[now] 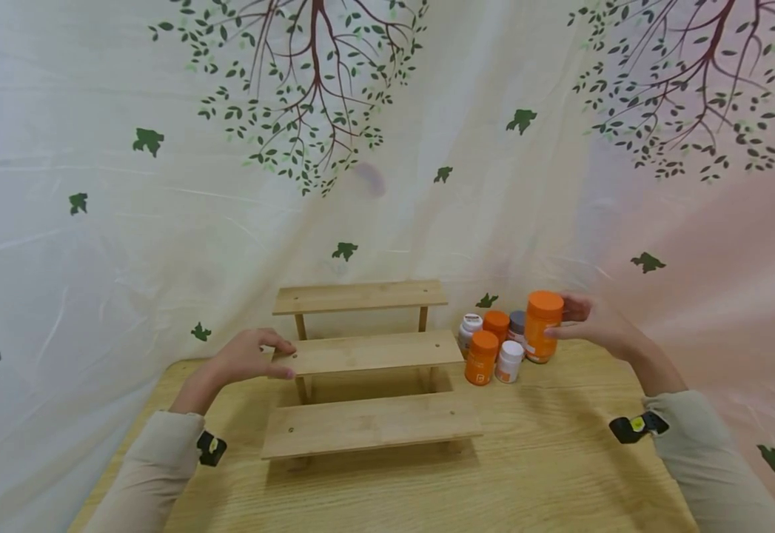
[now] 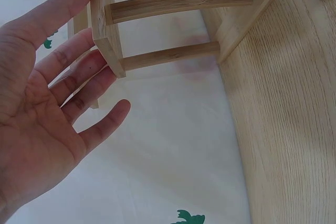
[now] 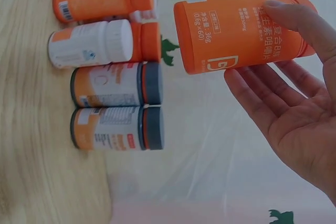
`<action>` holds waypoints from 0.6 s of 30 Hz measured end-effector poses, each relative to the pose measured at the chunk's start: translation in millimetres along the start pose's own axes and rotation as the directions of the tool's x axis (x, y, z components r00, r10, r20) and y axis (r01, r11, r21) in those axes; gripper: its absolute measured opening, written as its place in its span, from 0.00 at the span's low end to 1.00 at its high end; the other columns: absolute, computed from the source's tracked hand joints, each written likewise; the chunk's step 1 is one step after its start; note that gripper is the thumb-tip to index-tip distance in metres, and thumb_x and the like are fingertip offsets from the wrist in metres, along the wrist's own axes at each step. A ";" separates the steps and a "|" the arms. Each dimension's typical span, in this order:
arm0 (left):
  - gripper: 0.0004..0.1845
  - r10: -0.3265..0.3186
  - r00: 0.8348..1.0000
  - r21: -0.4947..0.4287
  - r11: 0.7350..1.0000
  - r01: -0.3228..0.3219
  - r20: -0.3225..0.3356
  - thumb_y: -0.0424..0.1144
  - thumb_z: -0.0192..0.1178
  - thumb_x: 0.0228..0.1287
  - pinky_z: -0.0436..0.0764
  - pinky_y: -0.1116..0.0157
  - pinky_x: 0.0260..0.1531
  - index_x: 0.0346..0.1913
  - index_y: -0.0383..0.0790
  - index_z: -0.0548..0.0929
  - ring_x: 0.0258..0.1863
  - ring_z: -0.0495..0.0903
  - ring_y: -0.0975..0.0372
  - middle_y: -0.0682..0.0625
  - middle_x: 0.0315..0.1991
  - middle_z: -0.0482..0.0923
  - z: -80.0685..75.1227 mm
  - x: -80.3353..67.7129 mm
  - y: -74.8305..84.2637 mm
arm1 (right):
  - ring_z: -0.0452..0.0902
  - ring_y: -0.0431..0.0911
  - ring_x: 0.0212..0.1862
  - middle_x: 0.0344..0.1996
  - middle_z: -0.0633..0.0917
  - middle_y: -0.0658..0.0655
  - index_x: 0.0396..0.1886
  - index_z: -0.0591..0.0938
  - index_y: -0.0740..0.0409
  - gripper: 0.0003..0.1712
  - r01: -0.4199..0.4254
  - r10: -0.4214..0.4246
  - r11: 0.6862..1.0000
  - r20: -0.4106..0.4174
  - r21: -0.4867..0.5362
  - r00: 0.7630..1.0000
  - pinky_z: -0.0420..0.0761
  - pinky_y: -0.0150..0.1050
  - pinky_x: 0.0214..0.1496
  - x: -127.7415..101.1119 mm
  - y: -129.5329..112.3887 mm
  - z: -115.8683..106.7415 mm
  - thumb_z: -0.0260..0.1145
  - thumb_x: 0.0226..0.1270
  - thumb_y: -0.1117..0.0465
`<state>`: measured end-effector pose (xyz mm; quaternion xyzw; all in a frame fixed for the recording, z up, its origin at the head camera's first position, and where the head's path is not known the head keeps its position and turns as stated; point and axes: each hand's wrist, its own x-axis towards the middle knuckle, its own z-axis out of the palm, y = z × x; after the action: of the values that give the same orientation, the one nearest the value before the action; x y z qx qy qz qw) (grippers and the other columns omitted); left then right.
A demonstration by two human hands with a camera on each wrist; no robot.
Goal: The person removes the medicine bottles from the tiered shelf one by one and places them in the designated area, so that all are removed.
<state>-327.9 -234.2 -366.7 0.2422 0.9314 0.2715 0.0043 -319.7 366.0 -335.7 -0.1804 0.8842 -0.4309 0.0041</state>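
A three-step wooden shelf (image 1: 367, 355) stands mid-table. My left hand (image 1: 279, 358) lies flat against the left end of its middle step, fingers straight; in the left wrist view the hand (image 2: 98, 39) touches the board's end (image 2: 106, 24). To the shelf's right, my right hand (image 1: 562, 323) holds a tall orange bottle (image 1: 542, 326) upright by its upper part. The right wrist view shows this hand (image 3: 252, 40) with thumb over the orange bottle (image 3: 210, 35) and fingers under it. Its base seems slightly clear of the table.
Several small bottles (image 1: 494, 346) with orange, white and grey caps cluster between the shelf and the held bottle. Two grey-capped ones (image 3: 115, 106) stand nearest my right hand. A leaf-printed cloth (image 1: 387, 148) hangs right behind the wooden table (image 1: 547, 474).
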 end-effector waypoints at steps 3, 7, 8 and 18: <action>0.24 0.008 1.000 0.000 1.000 -0.008 0.000 0.53 0.71 0.47 0.75 0.49 0.50 0.46 0.45 0.85 0.51 0.76 0.52 0.50 0.47 0.81 0.4 -0.3 -1.0 | 0.76 0.41 0.50 0.55 0.77 0.58 0.67 0.64 0.56 0.39 -0.016 0.016 1.000 -0.007 0.004 1.000 0.80 0.36 0.48 1.4 9.3 0.1 0.69 0.59 0.55; 0.24 0.010 1.000 -0.004 1.000 -0.010 -0.001 0.53 0.71 0.47 0.75 0.48 0.51 0.46 0.44 0.85 0.51 0.76 0.52 0.50 0.47 0.81 0.6 -0.3 -1.4 | 0.77 0.42 0.51 0.55 0.78 0.58 0.67 0.65 0.55 0.39 -0.031 0.031 1.000 -0.032 -0.006 0.999 0.80 0.36 0.47 3.1 21.0 1.8 0.70 0.58 0.53; 0.24 0.008 1.000 -0.006 1.000 -0.008 0.000 0.53 0.71 0.47 0.74 0.48 0.52 0.46 0.44 0.85 0.51 0.76 0.52 0.50 0.47 0.81 0.5 -0.3 -1.4 | 0.77 0.42 0.51 0.55 0.78 0.58 0.67 0.66 0.55 0.39 -0.034 0.034 0.999 -0.040 -0.009 0.999 0.80 0.36 0.47 3.4 23.2 2.4 0.70 0.57 0.53; 0.25 -0.004 1.000 -0.020 1.000 0.004 0.006 0.55 0.71 0.46 0.75 0.50 0.50 0.46 0.46 0.85 0.51 0.76 0.53 0.51 0.46 0.81 -0.2 -1.0 -1.1 | 0.75 0.33 0.49 0.55 0.78 0.55 0.65 0.67 0.56 0.36 -0.058 0.058 0.998 -0.068 0.008 0.996 0.80 0.36 0.49 6.4 46.4 8.7 0.70 0.58 0.53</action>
<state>-327.6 -235.5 -367.2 0.2412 0.9291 0.2801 0.0099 -338.9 383.4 -375.6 -0.1399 0.8874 -0.4390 -0.0131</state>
